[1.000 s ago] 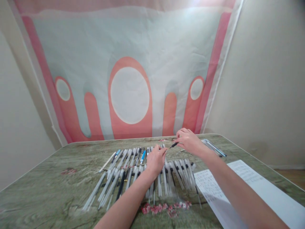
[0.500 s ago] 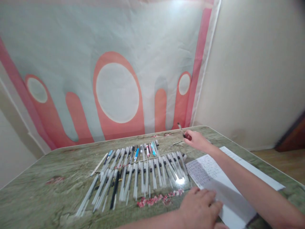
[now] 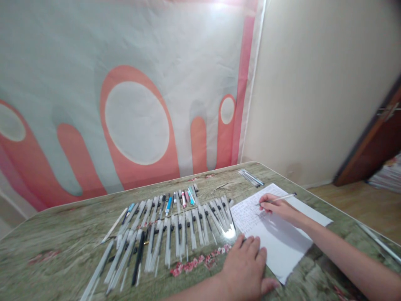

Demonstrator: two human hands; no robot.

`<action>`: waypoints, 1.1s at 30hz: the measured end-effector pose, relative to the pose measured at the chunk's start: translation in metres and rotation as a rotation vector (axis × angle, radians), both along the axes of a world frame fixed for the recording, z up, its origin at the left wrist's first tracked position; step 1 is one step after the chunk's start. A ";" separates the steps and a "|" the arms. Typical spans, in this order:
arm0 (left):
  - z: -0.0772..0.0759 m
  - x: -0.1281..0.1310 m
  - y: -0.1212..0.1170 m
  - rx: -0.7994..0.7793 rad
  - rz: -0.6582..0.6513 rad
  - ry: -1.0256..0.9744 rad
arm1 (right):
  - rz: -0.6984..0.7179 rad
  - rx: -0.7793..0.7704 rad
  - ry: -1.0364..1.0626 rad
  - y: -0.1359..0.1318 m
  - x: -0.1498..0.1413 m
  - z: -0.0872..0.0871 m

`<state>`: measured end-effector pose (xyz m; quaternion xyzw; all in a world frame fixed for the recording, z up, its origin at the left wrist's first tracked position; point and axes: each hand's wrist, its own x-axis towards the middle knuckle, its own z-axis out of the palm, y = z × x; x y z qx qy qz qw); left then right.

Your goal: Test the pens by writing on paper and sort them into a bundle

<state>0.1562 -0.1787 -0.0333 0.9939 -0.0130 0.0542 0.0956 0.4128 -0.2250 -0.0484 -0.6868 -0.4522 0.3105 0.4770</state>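
Observation:
My right hand (image 3: 277, 207) is closed around a slim pen (image 3: 287, 196) with a clear barrel and a dark end. Its tip points down at the handwritten lines on a white sheet of paper (image 3: 272, 242). Lying flat with fingers spread, my left hand (image 3: 246, 267) rests at the sheet's left edge, partly on the table. Left of it, many clear pen barrels (image 3: 178, 238) with black caps and thin refills lie in two slanted rows. A black pen (image 3: 138, 259) lies among the front row.
A small group of pens (image 3: 250, 178) lies near the far right corner of the table (image 3: 56, 234). In the back row are a blue pen (image 3: 168, 206) and a pink one (image 3: 184, 199). A pale rod (image 3: 379, 241) lies by the right edge. A wall hangs behind.
My right hand has come back from the table's far side onto the paper, with the pen now tip down in a writing grip. The view has turned right. My left hand stays flat.

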 end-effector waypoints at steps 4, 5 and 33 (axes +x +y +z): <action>0.002 0.001 -0.001 0.006 0.010 0.013 | -0.069 0.033 -0.130 -0.018 -0.004 -0.006; 0.003 0.001 -0.001 0.010 0.012 0.014 | -0.093 0.037 -0.187 -0.020 -0.004 -0.008; 0.003 0.002 -0.003 0.027 0.017 -0.011 | -0.104 0.045 -0.435 -0.024 0.001 -0.014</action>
